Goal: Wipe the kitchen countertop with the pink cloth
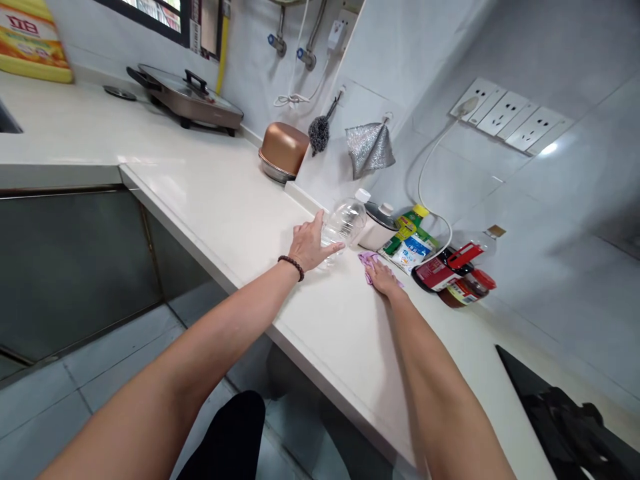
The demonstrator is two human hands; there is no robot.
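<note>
My left hand (311, 245), with a dark bead bracelet at the wrist, has its thumb and fingers spread beside a clear plastic bottle (349, 221). The bottle has a white cap and stands on the white countertop (345, 333); whether my fingertips touch it I cannot tell. Over to the right, my right hand (383, 277) presses a pink cloth (369, 259) against the counter, its fingers covering most of it. Just behind the cloth are a small white pot with a glass lid (379, 227) and a blue-and-white packet (413, 252).
Bottles and a red-lidded jar (465, 290) line the wall to the right, with a white cord hanging among them. A black stove (565, 420) is at lower right. A copper-coloured pot (285, 148) and a lidded electric pan (193, 100) stand farther left.
</note>
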